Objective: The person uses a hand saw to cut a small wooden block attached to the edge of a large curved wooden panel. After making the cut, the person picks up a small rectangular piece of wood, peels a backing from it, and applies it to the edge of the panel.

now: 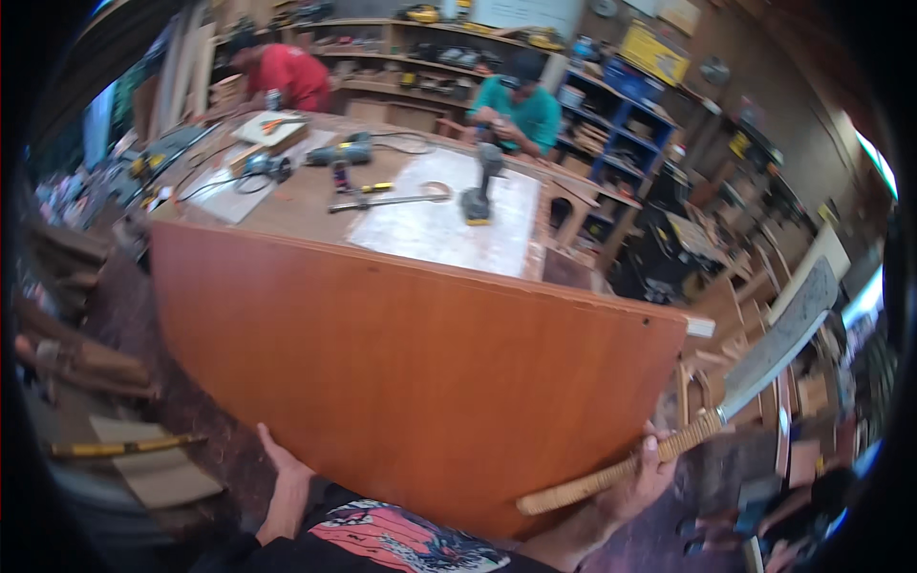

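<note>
A large reddish-brown wooden panel (411, 372) tilts in front of me, its far edge along the workbench (320, 196). My left hand (287, 463) grips the panel's near left edge; its thumb shows and its other fingers are hidden. At the panel's right side my right hand (652, 471) is closed around the wrapped, straw-coloured handle of a machete (778, 339). The broad grey blade points up and away to the right, while the handle's butt end lies over the panel's near edge. Whether my right hand also touches the panel I cannot tell.
On the bench lie a cordless drill (478, 186), another power tool (344, 151), a bar clamp (392, 199) and a white sheet (430, 224). Two people, in a red shirt (291, 76) and a green shirt (525, 110), work beyond it. Wood scraps (735, 315) crowd the right.
</note>
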`<state>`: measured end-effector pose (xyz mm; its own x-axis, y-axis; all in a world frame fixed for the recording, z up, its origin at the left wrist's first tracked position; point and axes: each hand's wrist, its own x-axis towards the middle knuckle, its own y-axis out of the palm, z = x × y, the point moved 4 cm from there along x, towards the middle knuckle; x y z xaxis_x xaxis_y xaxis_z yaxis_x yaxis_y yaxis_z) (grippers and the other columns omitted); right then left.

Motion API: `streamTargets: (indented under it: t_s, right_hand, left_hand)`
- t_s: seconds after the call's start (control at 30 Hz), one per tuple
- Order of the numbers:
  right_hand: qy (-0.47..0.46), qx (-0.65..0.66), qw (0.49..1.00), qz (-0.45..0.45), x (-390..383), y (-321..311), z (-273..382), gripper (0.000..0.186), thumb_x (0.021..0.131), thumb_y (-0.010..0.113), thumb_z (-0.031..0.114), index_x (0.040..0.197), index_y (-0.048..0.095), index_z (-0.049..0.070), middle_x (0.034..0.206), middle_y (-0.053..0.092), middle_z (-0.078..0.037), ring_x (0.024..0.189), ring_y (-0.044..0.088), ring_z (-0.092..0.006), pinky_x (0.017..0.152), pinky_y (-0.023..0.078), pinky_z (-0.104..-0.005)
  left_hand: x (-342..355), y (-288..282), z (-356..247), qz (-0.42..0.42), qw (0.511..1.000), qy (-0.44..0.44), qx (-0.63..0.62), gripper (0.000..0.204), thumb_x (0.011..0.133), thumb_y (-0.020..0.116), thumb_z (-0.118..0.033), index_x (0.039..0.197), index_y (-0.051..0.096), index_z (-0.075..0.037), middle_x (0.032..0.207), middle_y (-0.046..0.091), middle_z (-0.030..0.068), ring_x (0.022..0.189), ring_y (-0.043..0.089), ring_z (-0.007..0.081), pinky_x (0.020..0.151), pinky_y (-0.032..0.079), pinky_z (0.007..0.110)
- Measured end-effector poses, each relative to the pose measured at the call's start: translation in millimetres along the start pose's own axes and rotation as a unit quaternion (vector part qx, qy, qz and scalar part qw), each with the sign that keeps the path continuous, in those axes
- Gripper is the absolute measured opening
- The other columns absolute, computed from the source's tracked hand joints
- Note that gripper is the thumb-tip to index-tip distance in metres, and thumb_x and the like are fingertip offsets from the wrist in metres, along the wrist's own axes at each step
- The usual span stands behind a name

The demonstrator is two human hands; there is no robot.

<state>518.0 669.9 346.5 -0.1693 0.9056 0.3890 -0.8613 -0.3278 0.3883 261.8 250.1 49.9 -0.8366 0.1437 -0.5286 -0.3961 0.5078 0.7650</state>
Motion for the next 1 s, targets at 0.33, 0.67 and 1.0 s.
streamTargets:
  t_s: [0.33, 0.67, 1.0]
  right_hand:
    - [0.029, 0.169, 0.974, -0.149, -54, -21, -58, 0.014, 0.096, 0.062, 0.0, 0.104, 0.052, 0.005, 0.102, 0.07, -0.018, 0.094, 0.066, -0.0178, 0.088, 0.053, -0.033]
    - [0.001, 0.234, 0.95, -0.207, -99, 19, -125, 0.01, 0.107, 0.055, 0.016, 0.111, 0.052, 0.007, 0.103, 0.063, -0.007, 0.096, 0.066, -0.0182, 0.088, 0.056, -0.0353]
    - [-0.058, 0.103, 0.93, -0.349, -129, 86, -121, 0.018, 0.101, 0.065, 0.009, 0.115, 0.055, 0.002, 0.098, 0.065, -0.008, 0.08, 0.064, -0.0135, 0.07, 0.059, -0.0327]
  left_hand:
    - [-13, 91, -103, 0.066, 0.993, 0.095, 0.025, 0.089, 0.092, 0.049, -0.073, 0.158, 0.038, -0.015, 0.162, 0.039, 0.0108, 0.149, 0.034, 0.0378, 0.12, 0.03, 0.062]
    - [42, 189, -180, 0.104, 0.981, 0.163, 0.016, 0.075, 0.1, 0.049, -0.059, 0.156, 0.04, -0.011, 0.162, 0.039, 0.0139, 0.147, 0.037, 0.0351, 0.118, 0.035, 0.052]
    - [108, 241, -285, 0.14, 0.957, 0.245, 0.071, 0.073, 0.103, 0.045, -0.057, 0.156, 0.039, -0.007, 0.161, 0.039, 0.0164, 0.145, 0.039, 0.0355, 0.118, 0.035, 0.05]
